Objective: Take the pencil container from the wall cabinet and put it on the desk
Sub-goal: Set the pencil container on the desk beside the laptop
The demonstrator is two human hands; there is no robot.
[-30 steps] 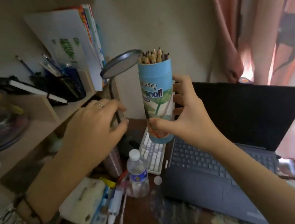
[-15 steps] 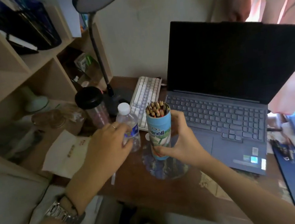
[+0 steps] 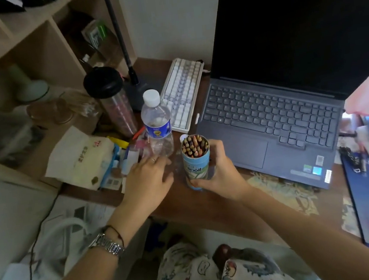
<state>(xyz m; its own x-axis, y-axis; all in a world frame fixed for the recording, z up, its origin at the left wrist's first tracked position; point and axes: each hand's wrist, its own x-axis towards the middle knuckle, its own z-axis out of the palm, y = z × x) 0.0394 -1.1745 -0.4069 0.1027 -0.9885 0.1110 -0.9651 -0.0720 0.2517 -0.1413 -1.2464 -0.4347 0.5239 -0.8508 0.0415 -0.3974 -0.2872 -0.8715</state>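
My right hand (image 3: 218,175) is wrapped round the lower half of the tube (image 3: 196,161) of coloured pencils, thumb across the front; my left hand (image 3: 147,179) lies open and flat, holding nothing, fingertips just beside the base of the bottle (image 3: 157,125).

Desk (image 3: 212,206): brown top, crowded; the one bare patch is where the tube stands.

Laptop (image 3: 269,115): open, screen dark, just right of the tube.

Keyboard (image 3: 183,93): white, behind the bottle.

Tube: upright, at the desk's near edge, between bottle and laptop. I cannot tell whether its base is touching the wood, as my fingers hide it.

Step in hand, as I judge it: the set-down, the last part of the task. The next move calls for seating the base flat, then opening my right hand without tipping the tube or brushing the bottle.
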